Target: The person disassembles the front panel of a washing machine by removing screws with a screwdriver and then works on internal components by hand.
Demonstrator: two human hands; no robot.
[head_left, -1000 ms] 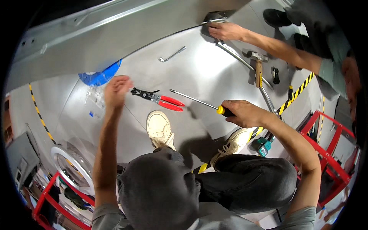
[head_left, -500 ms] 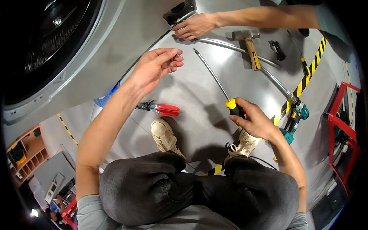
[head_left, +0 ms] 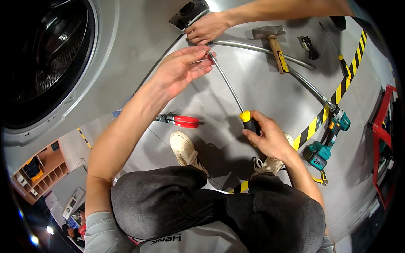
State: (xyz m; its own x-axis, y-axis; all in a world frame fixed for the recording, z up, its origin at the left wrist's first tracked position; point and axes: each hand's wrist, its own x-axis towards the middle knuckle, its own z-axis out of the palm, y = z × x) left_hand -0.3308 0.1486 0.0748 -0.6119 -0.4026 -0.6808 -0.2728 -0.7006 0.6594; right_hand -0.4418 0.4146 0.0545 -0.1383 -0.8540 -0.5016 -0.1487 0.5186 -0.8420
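Note:
My right hand point(head_left: 272, 137) is wrapped round the black and yellow handle of a long screwdriver point(head_left: 228, 84). Its shaft slants up and left, so that the tip meets the fingertips of my left hand point(head_left: 181, 71). There my left thumb and fingers pinch a small metal screw point(head_left: 206, 51), mostly covered by the fingers. Close beyond, another person's hand point(head_left: 207, 28) rests by a dark box-shaped part point(head_left: 188, 13) at the edge of a grey washing machine point(head_left: 126, 38). That machine has a round drum opening point(head_left: 63, 63).
On the floor lie red-handled pliers point(head_left: 185, 121), a hammer point(head_left: 276, 52) across metal rods point(head_left: 242, 47), a small black part point(head_left: 309, 47), another screwdriver point(head_left: 344, 65) and a teal cordless drill point(head_left: 325, 145). Striped tape point(head_left: 311, 127) crosses the right side, near a red metal frame point(head_left: 382, 135).
My left hand has moved right with the screw, and my right hand slightly left. The screwdriver tip, apart from the left fingers before, is now at them.

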